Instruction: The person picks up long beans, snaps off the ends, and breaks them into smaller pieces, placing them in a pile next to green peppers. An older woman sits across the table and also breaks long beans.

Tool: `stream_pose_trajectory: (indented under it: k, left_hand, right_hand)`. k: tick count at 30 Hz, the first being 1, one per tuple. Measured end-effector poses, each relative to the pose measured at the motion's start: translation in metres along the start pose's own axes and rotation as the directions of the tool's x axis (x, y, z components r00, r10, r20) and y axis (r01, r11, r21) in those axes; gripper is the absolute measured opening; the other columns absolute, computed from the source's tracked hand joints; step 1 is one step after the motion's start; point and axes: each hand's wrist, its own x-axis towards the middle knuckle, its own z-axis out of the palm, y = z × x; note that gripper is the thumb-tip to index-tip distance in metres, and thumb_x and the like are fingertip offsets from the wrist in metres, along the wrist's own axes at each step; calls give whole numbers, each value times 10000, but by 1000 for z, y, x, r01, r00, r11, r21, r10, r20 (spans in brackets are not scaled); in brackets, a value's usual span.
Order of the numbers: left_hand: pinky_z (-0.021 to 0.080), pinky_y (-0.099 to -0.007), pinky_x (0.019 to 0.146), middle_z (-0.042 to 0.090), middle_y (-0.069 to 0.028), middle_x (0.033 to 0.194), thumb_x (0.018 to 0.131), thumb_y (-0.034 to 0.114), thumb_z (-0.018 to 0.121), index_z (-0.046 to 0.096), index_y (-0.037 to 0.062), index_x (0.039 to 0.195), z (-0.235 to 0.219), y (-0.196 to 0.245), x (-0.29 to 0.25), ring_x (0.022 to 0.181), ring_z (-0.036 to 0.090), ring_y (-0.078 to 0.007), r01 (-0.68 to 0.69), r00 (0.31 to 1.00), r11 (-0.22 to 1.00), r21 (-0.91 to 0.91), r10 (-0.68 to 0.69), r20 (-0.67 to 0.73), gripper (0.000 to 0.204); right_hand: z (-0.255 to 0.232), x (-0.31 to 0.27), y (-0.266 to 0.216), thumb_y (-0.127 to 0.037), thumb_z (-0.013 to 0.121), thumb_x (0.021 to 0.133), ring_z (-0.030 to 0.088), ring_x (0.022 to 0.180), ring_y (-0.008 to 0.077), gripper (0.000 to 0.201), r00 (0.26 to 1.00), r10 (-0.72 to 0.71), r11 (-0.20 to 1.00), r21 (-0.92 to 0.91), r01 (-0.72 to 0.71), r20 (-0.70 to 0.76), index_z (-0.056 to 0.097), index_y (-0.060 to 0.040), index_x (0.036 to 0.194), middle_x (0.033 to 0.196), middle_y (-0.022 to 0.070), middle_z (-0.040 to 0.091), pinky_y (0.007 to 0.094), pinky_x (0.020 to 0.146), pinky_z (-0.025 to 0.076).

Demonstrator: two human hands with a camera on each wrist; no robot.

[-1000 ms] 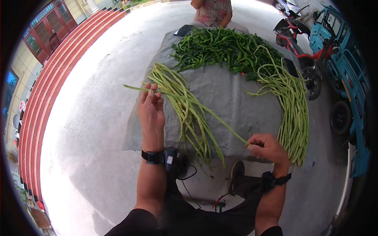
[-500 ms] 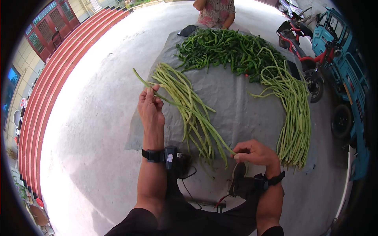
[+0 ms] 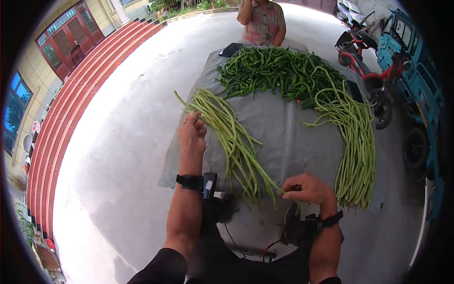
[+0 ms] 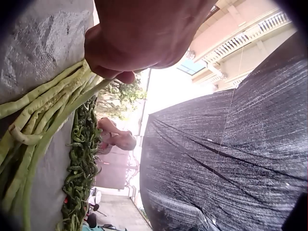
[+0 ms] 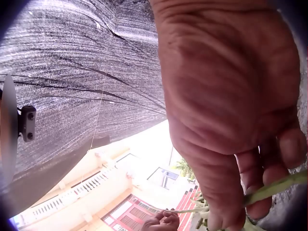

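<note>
A long green bean (image 4: pixel 39 156) runs between my two hands, laid along the left pile of long beans (image 3: pixel 227 128). My left hand (image 3: pixel 192 132) pinches it near its upper end, right beside the top of that pile; the bean's tip sticks out beyond the fingers. At the pile's lower end, my right hand (image 3: pixel 309 188) pinches the bean's other end between thumb and fingers. The right wrist view shows a stretch of bean (image 5: pixel 274 188) crossing the fingertips. To the right lies a bigger bundle of long beans (image 3: pixel 357 156), roughly lined up.
A heap of green chili peppers (image 3: pixel 279 71) covers the far side of the grey sheet (image 3: pixel 302 146). Dark flat objects lie at its far left (image 3: pixel 230 49) and right. A person (image 3: pixel 263 23) sits opposite. Red steps (image 3: pixel 94 94) rise left; a blue three-wheeler (image 3: pixel 416 94) stands right.
My right hand has come left and the bean has swung down from a slant across the pile to lie along it. My left hand stays at the pile's top. The head view has tilted up slightly.
</note>
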Motion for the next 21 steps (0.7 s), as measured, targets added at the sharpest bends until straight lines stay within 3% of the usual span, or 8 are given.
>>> stream_pose_trajectory:
  k: [6,11,17,21]
  left_hand:
    - [445,-233,523,695,-14,855,989,169,727,690,52,1066,21,13,52,650,595,-78,-67,996,965,255,50,71,145]
    - [447,-253,497,704,-61,819,952,139,754,685,-2,1025,29,9,92,621,626,-117,-156,988,855,496,122,99,173]
    - [554,-336,594,741,-110,808,846,142,809,725,-14,895,28,-14,127,677,699,-179,-227,968,589,776,227,111,184]
    - [589,-404,733,766,-148,836,768,200,807,739,14,848,33,-27,126,764,743,-255,-189,951,398,898,302,66,213]
  right_hand:
    - [7,3,-3,-220,803,908,602,776,95,262,993,-4,997,74,13,-118,751,-2,1043,822,12,701,290,724,492]
    - [12,13,-9,-193,801,902,595,732,78,236,972,-13,990,131,45,-234,737,15,995,789,7,696,278,688,487]
    - [12,19,-4,-171,805,891,592,721,77,209,968,-38,994,89,61,-248,731,7,972,771,7,686,284,679,489]
    - [14,23,-1,-170,796,887,589,703,84,206,967,-42,997,50,57,-253,726,7,965,744,21,676,293,668,489]
